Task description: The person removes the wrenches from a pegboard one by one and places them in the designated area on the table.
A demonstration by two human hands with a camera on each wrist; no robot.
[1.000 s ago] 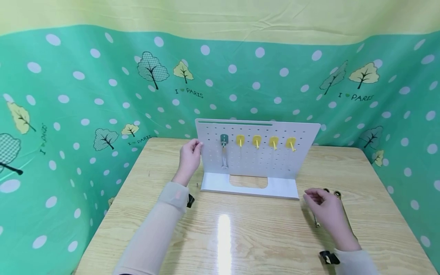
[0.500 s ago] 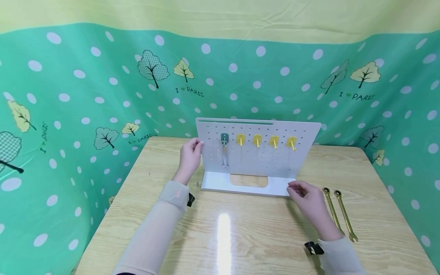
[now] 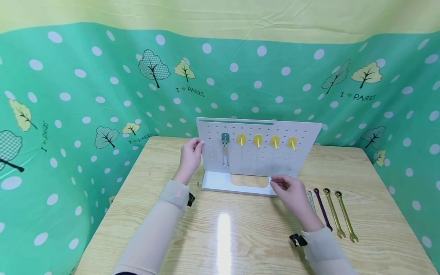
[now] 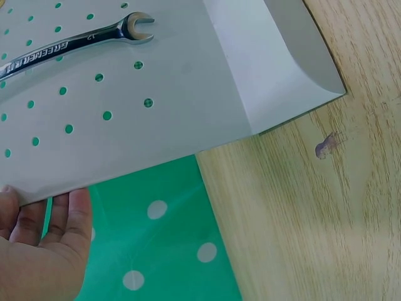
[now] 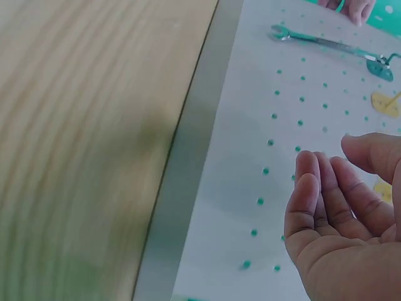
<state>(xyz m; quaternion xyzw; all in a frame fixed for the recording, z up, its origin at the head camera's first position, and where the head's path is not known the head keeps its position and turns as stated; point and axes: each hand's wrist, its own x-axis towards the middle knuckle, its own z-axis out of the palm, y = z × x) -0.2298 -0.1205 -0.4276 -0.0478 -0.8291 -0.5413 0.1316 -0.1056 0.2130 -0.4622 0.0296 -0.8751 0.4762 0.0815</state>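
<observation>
A white pegboard [image 3: 216, 160] stands on the table, its left edge pinched between the thumb and fingers of my left hand [image 3: 190, 157]. One silver combination wrench [image 4: 69, 45] hangs from the green hook [image 3: 225, 137] at the board's left. To the right of that, several yellow hooks [image 3: 258, 140] hold nothing. My right hand [image 3: 292, 194] hovers by the right part of the board's base, fingers loosely bent; the right wrist view shows nothing between thumb and fingers. Right of this hand lie a silver wrench [image 3: 311, 200], a purple wrench [image 3: 322, 208] and two gold wrenches [image 3: 334, 212].
The wooden table [image 3: 254, 233] extends in front of the board and to both sides. Behind it hangs a green dotted curtain [image 3: 240, 84] with printed trees. A small dark mark [image 4: 327, 145] shows on the tabletop left of the board's base.
My right hand has moved left from over the wrenches to the board's base, uncovering the wrenches on the table. The left hand keeps its grip on the board's edge.
</observation>
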